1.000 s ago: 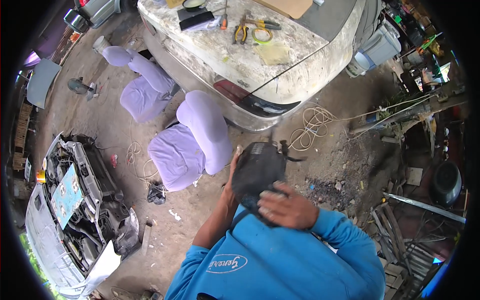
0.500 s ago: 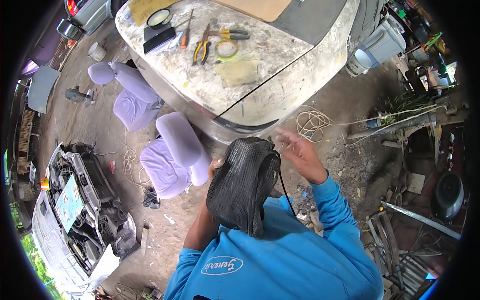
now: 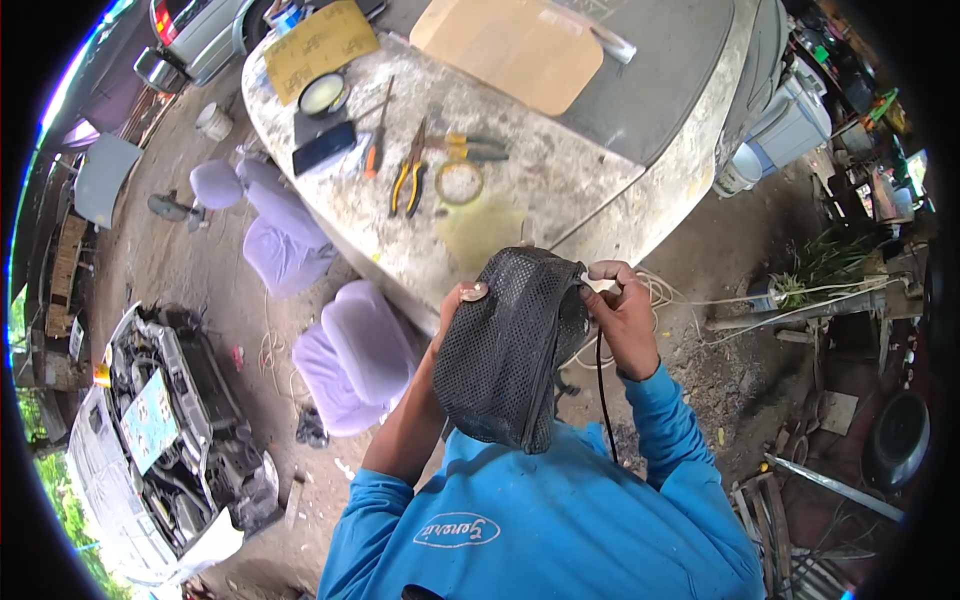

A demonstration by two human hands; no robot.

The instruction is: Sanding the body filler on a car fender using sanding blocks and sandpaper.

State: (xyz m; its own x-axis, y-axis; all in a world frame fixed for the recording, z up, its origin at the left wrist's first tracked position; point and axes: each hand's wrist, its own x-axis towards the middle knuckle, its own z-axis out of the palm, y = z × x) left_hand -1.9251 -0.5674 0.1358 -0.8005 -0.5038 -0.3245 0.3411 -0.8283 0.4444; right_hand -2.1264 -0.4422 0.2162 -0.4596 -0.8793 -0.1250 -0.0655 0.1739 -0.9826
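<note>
A black mesh fabric cover [image 3: 500,350], rounded like a pouch, is held up before my chest. My left hand [image 3: 466,300] grips its left side; the thumb shows on the edge and the other fingers are hidden behind the mesh. At the upper right edge, my right hand [image 3: 625,325] is closed, thumb and forefinger pinching the rim. Something small and pale shows by those fingertips, too small to name. From the right side of the cover a thin black cord [image 3: 603,400] hangs down along my blue shirt [image 3: 570,510].
Beyond the cover, a dusty car panel [image 3: 530,160] bears pliers [image 3: 408,180], a screwdriver [image 3: 377,140], a phone [image 3: 324,148], a tape roll [image 3: 459,183] and a tan board [image 3: 510,50]. Purple-covered seats [image 3: 365,345] stand left, near an opened car front [image 3: 185,430]. A pale hose [image 3: 655,290] lies right.
My right hand, blurred and apart from the cover before, has come in to pinch its upper right edge. The view has shifted, and more of the car panel shows.
</note>
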